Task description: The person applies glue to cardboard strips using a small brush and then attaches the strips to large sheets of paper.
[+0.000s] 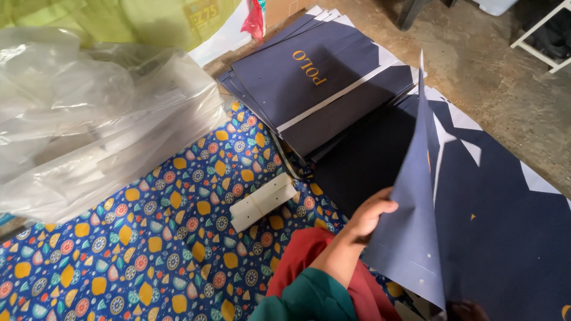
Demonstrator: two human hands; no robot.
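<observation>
My left hand (pixel 370 215) grips the left edge of a navy blue paper sheet (pixel 410 226) that stands lifted and folded upward, its tip near the top. Just a dark sliver of my right hand (pixel 467 310) shows at the bottom edge, under the sheet's lower corner; its grip is hidden. The lifted sheet belongs to a large flat navy sheet (pixel 505 232) with white cut flaps, spread on the floor to the right. Behind it lies a stack of navy sheets (pixel 309 89) with gold lettering and a white strip.
A blue mat (pixel 148 238) with a colourful pattern covers the floor. On it lies a small white bundle (pixel 263 202) tied with a band. Crumpled clear plastic bags (pixel 89 119) pile up at left. Bare concrete floor (pixel 476 53) and a white frame (pixel 544 35) are at top right.
</observation>
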